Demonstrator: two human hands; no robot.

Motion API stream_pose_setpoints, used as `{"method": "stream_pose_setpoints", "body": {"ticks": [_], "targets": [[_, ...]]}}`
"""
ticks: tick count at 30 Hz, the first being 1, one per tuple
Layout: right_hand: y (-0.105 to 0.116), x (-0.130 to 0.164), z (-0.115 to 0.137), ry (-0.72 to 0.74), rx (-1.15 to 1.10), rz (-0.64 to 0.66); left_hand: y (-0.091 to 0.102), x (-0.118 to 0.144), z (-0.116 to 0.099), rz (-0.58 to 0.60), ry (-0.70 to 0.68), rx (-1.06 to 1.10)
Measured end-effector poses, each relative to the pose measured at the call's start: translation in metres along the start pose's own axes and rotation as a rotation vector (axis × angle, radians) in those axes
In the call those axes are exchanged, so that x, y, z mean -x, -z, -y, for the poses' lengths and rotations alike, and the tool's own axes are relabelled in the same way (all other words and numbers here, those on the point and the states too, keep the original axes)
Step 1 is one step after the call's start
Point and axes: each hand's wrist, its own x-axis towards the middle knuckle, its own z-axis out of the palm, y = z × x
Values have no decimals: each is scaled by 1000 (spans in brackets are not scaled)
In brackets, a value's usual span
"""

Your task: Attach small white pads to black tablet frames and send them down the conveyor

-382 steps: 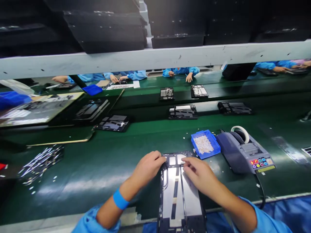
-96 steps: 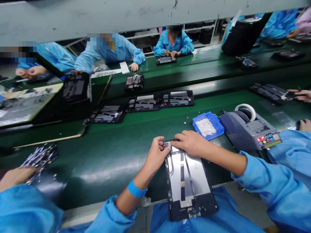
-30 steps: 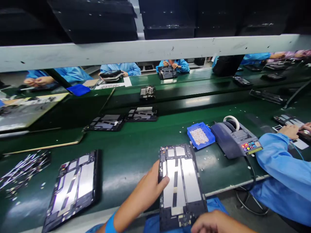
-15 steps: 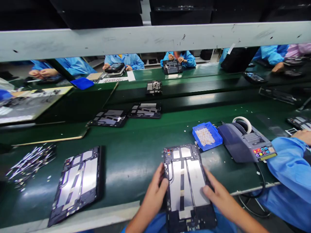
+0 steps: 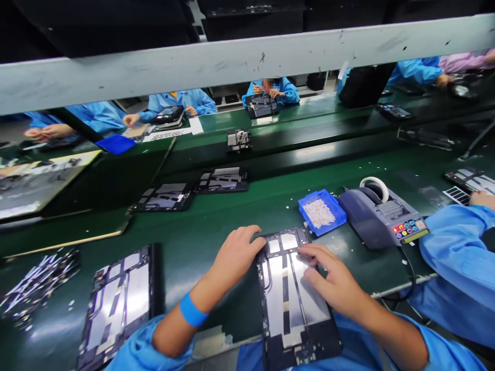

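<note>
Green desk point(image 5: 216, 226) carries an opened tablet chassis point(image 5: 290, 299) that overhangs its near edge, with bare surface to its left before a second chassis point(image 5: 118, 304). Left hand point(image 5: 235, 255) rests open on its far-left corner, right hand point(image 5: 332, 281) lies open-fingered on its right plate; blue parts bin point(image 5: 320, 212) sits just beyond.

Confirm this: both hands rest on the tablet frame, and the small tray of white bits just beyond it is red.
Not quite. The head view shows the left hand and right hand on the tablet frame, but the small tray of white bits just beyond it is blue, not red.
</note>
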Motion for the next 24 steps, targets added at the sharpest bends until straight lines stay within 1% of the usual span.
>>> {"method": "stream_pose_setpoints", "body": {"ticks": [1, 3, 6, 8, 10, 11, 13, 15, 17, 19, 20, 22, 24], "targets": [[-4, -10, 2, 3, 18, 20, -1, 4, 0, -57, -20, 0], [-17, -36, 6, 57, 58, 80, -5, 12, -2, -188, -49, 8], [-41, -77, 11, 151, 78, 192, -13, 19, -7, -369, -30, 14], [-54, -96, 13, 110, 34, 265, -18, 21, -11, -441, 9, 46], [-61, -106, 13, 29, -11, 290, -22, 24, -16, -475, 107, 149], [-62, -107, 13, -6, -29, 281, -23, 26, -21, -479, 196, 238], [-61, -104, 13, -44, -64, 253, -24, 29, -30, -456, 438, 480], [-58, -99, 13, -56, -103, 246, -23, 30, -41, -376, 675, 743], [-55, -96, 14, -52, -113, 251, -20, 28, -48, -274, 821, 919], [-54, -94, 14, -40, -99, 257, -17, 25, -52, -213, 886, 992], [-54, -94, 15, -32, -91, 261, -16, 23, -53, -200, 903, 1008], [-56, -94, 15, -17, -72, 257, -15, 20, -53, -201, 931, 1031], [-59, -93, 14, 18, -28, 201, -15, 19, -53, -208, 953, 1049]]}}
